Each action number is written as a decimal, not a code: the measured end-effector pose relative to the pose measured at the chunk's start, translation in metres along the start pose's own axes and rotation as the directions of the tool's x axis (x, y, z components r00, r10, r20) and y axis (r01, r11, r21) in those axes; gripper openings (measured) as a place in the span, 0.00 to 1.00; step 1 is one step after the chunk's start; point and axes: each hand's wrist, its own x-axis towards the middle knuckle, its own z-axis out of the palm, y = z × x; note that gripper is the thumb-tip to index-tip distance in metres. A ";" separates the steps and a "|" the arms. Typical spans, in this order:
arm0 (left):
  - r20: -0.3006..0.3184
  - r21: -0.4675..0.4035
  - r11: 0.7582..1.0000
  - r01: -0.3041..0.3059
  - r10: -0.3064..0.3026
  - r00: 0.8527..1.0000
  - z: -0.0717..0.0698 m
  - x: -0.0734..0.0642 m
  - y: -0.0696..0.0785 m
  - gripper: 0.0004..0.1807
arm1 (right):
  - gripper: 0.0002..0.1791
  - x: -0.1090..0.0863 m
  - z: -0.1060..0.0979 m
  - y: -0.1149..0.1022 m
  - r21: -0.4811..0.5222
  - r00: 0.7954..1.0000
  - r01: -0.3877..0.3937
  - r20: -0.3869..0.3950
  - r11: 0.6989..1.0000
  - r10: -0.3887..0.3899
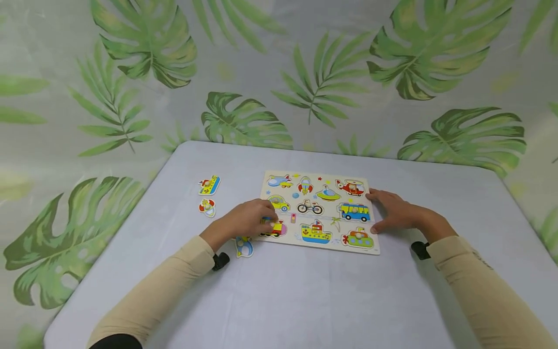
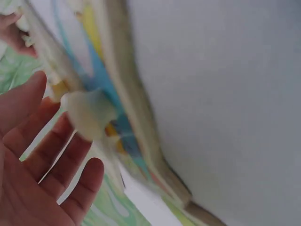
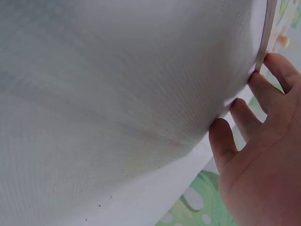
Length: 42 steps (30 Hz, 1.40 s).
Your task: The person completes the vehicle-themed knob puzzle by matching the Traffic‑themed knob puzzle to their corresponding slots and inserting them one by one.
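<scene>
My left hand [image 1: 250, 218] reaches over the left edge of the wooden puzzle board [image 1: 320, 249], thumb and forefinger pinching at the train puzzle piece [image 1: 277, 230] in the lower left. Whether that piece sits flush is hidden by the fingers. Just below this wrist, on the table, lies a blue and yellow puzzle piece [image 1: 244, 247]; it looms close in the left wrist view, with a pale knob [image 2: 87, 113]. Along the board's right edge rests my right hand [image 1: 398, 215], its fingers spread and fingertips [image 3: 221, 129] touching the edge.
Left of the board lie a ship piece [image 1: 210, 185] and a small red and yellow piece [image 1: 207, 208]. On the board are a helicopter [image 1: 350, 187], a bus [image 1: 354, 212], a submarine [image 1: 358, 238] and other vehicle pictures. A leaf-patterned cloth [image 1: 244, 58] hangs behind the white table [image 1: 296, 300].
</scene>
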 end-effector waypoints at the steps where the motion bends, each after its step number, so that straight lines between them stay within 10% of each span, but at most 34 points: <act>1: -0.006 -0.007 1.000 0.010 -0.010 1.000 -0.001 -0.003 -0.002 0.13 | 0.62 -0.001 0.000 0.000 -0.001 1.000 0.002 -0.001 1.000 -0.002; 10: -0.202 -0.135 0.982 0.130 -0.156 0.967 -0.024 -0.052 -0.052 0.13 | 0.62 -0.001 0.000 0.000 -0.020 1.000 0.003 0.006 1.000 -0.003; 18: -0.261 -0.050 0.977 0.207 -0.212 0.942 -0.046 -0.085 -0.099 0.10 | 0.62 -0.001 -0.003 0.002 -0.050 1.000 -0.012 -0.006 0.999 0.011; 26: -0.167 0.026 0.985 0.170 -0.163 0.972 -0.044 -0.087 -0.113 0.12 | 0.61 -0.001 -0.001 0.001 -0.009 1.000 0.005 -0.005 1.000 -0.005; 42: -0.191 0.081 0.988 0.135 -0.117 0.974 -0.033 -0.077 -0.115 0.07 | 0.62 -0.003 -0.002 -0.001 -0.009 1.000 -0.011 0.001 1.000 0.011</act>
